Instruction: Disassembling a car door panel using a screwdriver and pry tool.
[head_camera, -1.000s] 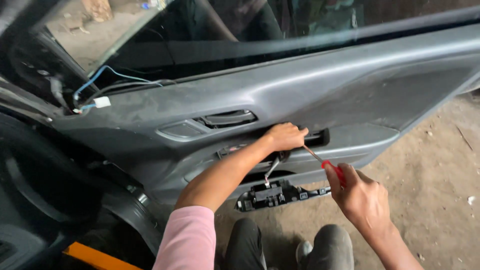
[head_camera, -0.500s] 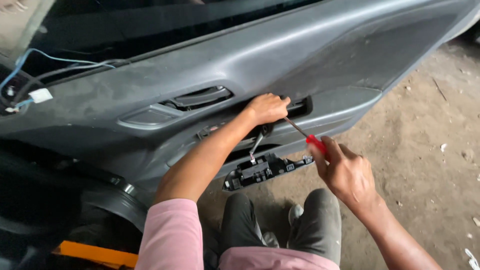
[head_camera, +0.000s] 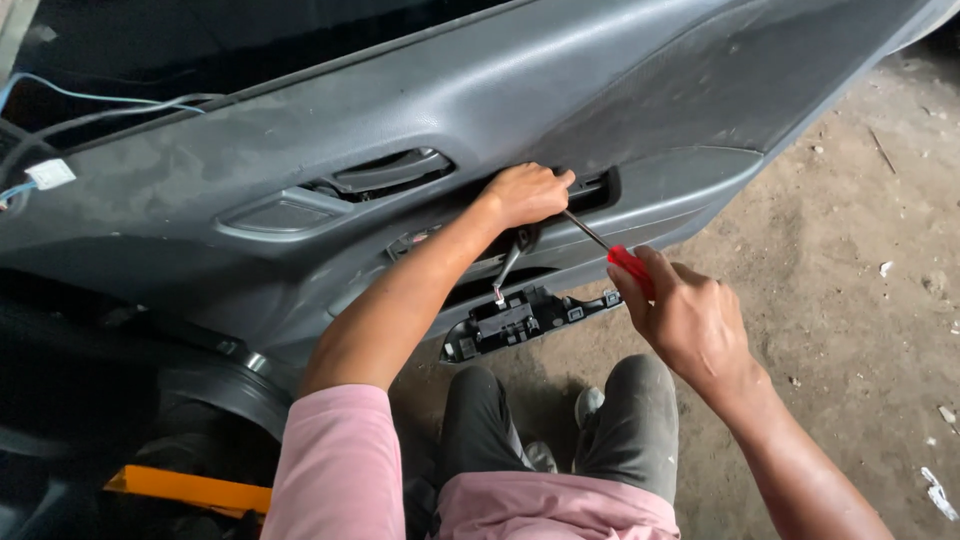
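The left hand (head_camera: 525, 192) is curled into the armrest recess (head_camera: 590, 190) of a grey car door panel (head_camera: 600, 90), fingers hooked over its upper edge and gripping the panel there. The recess is a dark rectangular pocket; the thin metal shaft of a screwdriver (head_camera: 605, 248) runs into it from 4 o'clock, beside the left fingers. The right hand (head_camera: 690, 320) is clenched round the screwdriver's glossy red handle, at 4 o'clock from the left hand. The panel is matte, grained plastic, moulded in smooth curves. At 6 o'clock from the left hand, a black window switch unit (head_camera: 520, 320) hangs out of the panel on its wire. The interior door handle (head_camera: 385, 172) sits in its scooped cup at 9 o'clock. Below lies a dusty dirt floor (head_camera: 860, 300).
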